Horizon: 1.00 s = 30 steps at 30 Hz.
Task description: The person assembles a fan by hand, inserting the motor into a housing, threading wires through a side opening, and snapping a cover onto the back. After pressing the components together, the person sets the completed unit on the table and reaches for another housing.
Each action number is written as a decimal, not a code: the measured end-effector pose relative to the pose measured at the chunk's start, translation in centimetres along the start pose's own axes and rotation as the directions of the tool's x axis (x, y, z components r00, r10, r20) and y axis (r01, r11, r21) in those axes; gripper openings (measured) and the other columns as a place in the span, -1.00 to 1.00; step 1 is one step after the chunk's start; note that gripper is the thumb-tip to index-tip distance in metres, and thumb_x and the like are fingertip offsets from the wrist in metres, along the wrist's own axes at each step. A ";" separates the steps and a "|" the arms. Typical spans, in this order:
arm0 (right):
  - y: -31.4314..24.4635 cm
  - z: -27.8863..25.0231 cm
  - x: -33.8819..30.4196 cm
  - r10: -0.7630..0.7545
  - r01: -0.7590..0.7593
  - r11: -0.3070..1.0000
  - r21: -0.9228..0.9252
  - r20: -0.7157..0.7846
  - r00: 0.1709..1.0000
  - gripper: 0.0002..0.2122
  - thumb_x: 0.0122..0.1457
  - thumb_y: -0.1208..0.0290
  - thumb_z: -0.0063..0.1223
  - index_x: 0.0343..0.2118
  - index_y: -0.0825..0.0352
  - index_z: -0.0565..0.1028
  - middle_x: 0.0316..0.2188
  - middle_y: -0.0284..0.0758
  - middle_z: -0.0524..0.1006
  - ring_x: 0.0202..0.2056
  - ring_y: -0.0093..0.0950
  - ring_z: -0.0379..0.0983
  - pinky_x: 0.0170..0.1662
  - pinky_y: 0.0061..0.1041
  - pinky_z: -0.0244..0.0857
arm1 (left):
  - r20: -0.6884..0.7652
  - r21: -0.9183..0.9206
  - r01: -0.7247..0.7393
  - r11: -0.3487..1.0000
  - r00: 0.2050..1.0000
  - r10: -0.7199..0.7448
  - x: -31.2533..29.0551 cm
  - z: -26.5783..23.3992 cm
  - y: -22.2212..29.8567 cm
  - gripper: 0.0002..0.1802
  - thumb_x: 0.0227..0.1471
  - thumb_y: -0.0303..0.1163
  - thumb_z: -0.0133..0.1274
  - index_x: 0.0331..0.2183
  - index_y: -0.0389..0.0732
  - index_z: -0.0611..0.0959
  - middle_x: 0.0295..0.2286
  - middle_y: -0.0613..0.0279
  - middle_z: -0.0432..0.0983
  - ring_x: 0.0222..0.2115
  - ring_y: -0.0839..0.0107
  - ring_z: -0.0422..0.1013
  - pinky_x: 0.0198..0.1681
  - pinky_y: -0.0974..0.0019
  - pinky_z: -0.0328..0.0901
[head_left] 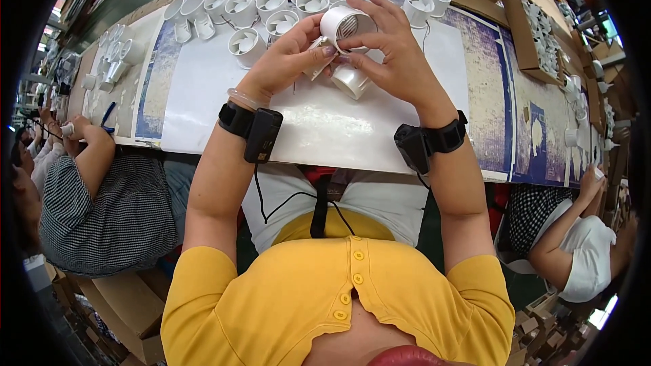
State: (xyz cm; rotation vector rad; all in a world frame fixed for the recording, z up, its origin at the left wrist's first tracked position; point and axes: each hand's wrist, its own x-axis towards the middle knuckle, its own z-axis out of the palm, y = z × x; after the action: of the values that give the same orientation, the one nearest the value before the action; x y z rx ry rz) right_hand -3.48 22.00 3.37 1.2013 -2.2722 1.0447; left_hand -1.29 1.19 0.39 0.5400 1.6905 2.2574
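Note:
Both my hands are raised over the white work surface, holding a white cylindrical fan housing (330, 25) with a slatted grille inside. My left hand (285, 61) is closed at its left side, around a flat white piece (316, 61) that seems joined to the housing, though the fingers partly hide the joint. On the other side my right hand (393, 44) curves its fingers and thumb round the rim. Just beneath the hands a second white cylinder (351, 81) lies tilted on the table. Several white fan units (246, 42) with bladed rotors stand in rows beyond my hands.
A cardboard box (536, 34) at the right holds many small white parts. More white cylinders (129, 52) stand at the left by blue-handled pliers (108, 114). Co-workers sit on both sides. Black devices (263, 135) with cables are strapped to my wrists.

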 end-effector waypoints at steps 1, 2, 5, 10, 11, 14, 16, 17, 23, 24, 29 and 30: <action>0.0 -0.1 0.1 -0.010 0.009 1.000 -0.016 -0.012 1.000 -0.81 -0.12 0.50 0.22 -0.37 0.12 0.63 0.11 -0.40 0.32 0.21 -0.24 0.03 0.22 -0.27 -0.04 | 0.001 -0.011 -0.002 1.000 1.000 0.002 0.0 -0.1 0.0 -0.38 0.08 -0.38 0.05 0.11 -0.30 0.19 -0.12 0.16 0.36 -0.20 0.46 0.38 -0.23 0.40 0.34; -0.1 -0.1 0.1 -0.010 0.009 1.000 -0.018 -0.012 1.000 -0.81 -0.12 0.50 0.22 -0.37 0.12 0.63 0.11 -0.40 0.32 0.21 -0.24 0.03 0.22 -0.27 -0.04 | 0.001 -0.022 -0.003 1.000 1.000 0.003 0.0 -0.3 0.0 -0.38 0.08 -0.39 0.05 0.11 -0.31 0.19 -0.12 0.16 0.37 -0.21 0.47 0.38 -0.23 0.40 0.34; -0.2 -0.5 0.2 -0.065 0.063 0.997 -0.047 -0.030 0.997 -0.82 -0.12 0.49 0.23 -0.38 0.13 0.62 0.10 -0.39 0.34 0.19 -0.24 0.05 0.20 -0.27 -0.02 | 0.004 -0.034 -0.004 0.999 1.000 0.004 0.1 -0.2 0.0 -0.39 0.09 -0.39 0.04 0.10 -0.32 0.19 -0.12 0.17 0.37 -0.21 0.47 0.37 -0.23 0.40 0.33; -0.1 -0.3 0.3 -0.076 0.074 0.996 -0.043 -0.042 0.996 -0.82 -0.13 0.50 0.24 -0.40 0.15 0.61 0.08 -0.39 0.35 0.19 -0.25 0.06 0.19 -0.28 0.00 | 0.009 -0.046 0.007 0.999 1.000 -0.007 0.1 -0.3 0.3 -0.40 0.10 -0.39 0.01 0.11 -0.32 0.18 -0.13 0.17 0.37 -0.20 0.48 0.37 -0.22 0.40 0.33; -0.2 -0.2 0.4 -0.071 0.069 0.997 -0.029 -0.049 0.996 -0.82 -0.14 0.50 0.24 -0.39 0.15 0.61 0.08 -0.40 0.35 0.19 -0.25 0.06 0.19 -0.28 0.00 | 0.011 -0.053 0.010 0.999 1.000 -0.010 0.1 -0.3 0.4 -0.41 0.10 -0.39 0.01 0.11 -0.32 0.18 -0.13 0.17 0.37 -0.20 0.48 0.36 -0.22 0.40 0.33; -0.1 0.0 0.4 -0.068 0.067 0.998 -0.008 -0.063 0.996 -0.82 -0.14 0.50 0.25 -0.39 0.16 0.61 0.09 -0.40 0.34 0.19 -0.24 0.06 0.19 -0.27 0.00 | 0.014 -0.069 0.002 0.998 1.000 -0.001 0.0 -0.2 0.2 -0.40 0.10 -0.40 0.00 0.11 -0.32 0.17 -0.13 0.16 0.36 -0.20 0.47 0.37 -0.22 0.41 0.33; 0.0 -0.1 0.2 -0.083 0.082 0.997 -0.008 -0.052 0.995 -0.82 -0.14 0.49 0.25 -0.40 0.16 0.60 0.10 -0.41 0.33 0.19 -0.24 0.05 0.20 -0.26 -0.01 | 0.016 -0.078 -0.008 0.997 1.000 0.010 0.0 -0.1 0.3 -0.40 0.10 -0.40 0.00 0.12 -0.31 0.16 -0.13 0.16 0.36 -0.20 0.47 0.37 -0.22 0.41 0.33; 0.0 -0.1 0.2 -0.089 0.089 0.996 -0.007 -0.046 0.995 -0.83 -0.14 0.49 0.25 -0.40 0.16 0.60 0.10 -0.41 0.33 0.20 -0.24 0.05 0.20 -0.25 -0.01 | 0.019 -0.102 0.005 0.995 1.000 -0.003 -0.1 -0.1 0.4 -0.39 0.10 -0.40 0.00 0.12 -0.31 0.16 -0.13 0.16 0.36 -0.21 0.47 0.37 -0.23 0.41 0.33; -0.2 -0.5 0.3 -0.096 0.096 0.995 -0.013 0.022 0.995 -0.83 -0.14 0.49 0.25 -0.42 0.16 0.60 0.12 -0.39 0.31 0.20 -0.23 0.04 0.21 -0.25 -0.03 | 0.022 -0.125 0.049 0.991 0.999 -0.046 -0.1 0.3 0.4 -0.36 0.08 -0.41 0.00 0.13 -0.30 0.13 -0.13 0.17 0.33 -0.22 0.47 0.37 -0.28 0.42 0.34; 0.0 -0.5 0.4 -0.093 0.093 0.996 -0.002 0.021 0.995 -0.84 -0.14 0.49 0.26 -0.42 0.16 0.59 0.12 -0.39 0.31 0.20 -0.23 0.04 0.21 -0.25 -0.04 | 0.024 -0.125 0.054 0.991 0.998 -0.051 -0.1 0.2 0.3 -0.36 0.08 -0.41 0.00 0.13 -0.30 0.13 -0.13 0.17 0.33 -0.22 0.47 0.37 -0.28 0.42 0.34; 0.3 -0.2 0.4 -0.059 0.059 0.998 0.032 0.001 0.998 -0.85 -0.14 0.46 0.26 -0.43 0.16 0.59 0.13 -0.40 0.30 0.20 -0.24 0.05 0.21 -0.26 -0.05 | 0.006 -0.130 0.043 0.991 0.999 -0.042 0.1 -0.1 -0.1 -0.36 0.08 -0.41 -0.01 0.14 -0.27 0.13 -0.14 0.19 0.32 -0.24 0.48 0.36 -0.34 0.43 0.32; 0.5 -0.1 0.4 -0.058 0.058 0.998 0.031 0.000 0.998 -0.85 -0.14 0.46 0.26 -0.43 0.16 0.59 0.13 -0.40 0.30 0.20 -0.24 0.05 0.21 -0.26 -0.05 | 0.000 -0.122 0.042 0.992 0.999 -0.042 0.2 0.0 -0.2 -0.36 0.07 -0.40 -0.01 0.14 -0.26 0.13 -0.13 0.19 0.32 -0.25 0.48 0.36 -0.35 0.43 0.31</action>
State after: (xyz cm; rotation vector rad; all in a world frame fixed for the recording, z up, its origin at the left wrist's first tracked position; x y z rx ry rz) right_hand -4.07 22.09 3.48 1.2726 -2.2154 1.0623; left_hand -1.46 1.27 0.25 0.4699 1.5381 2.3128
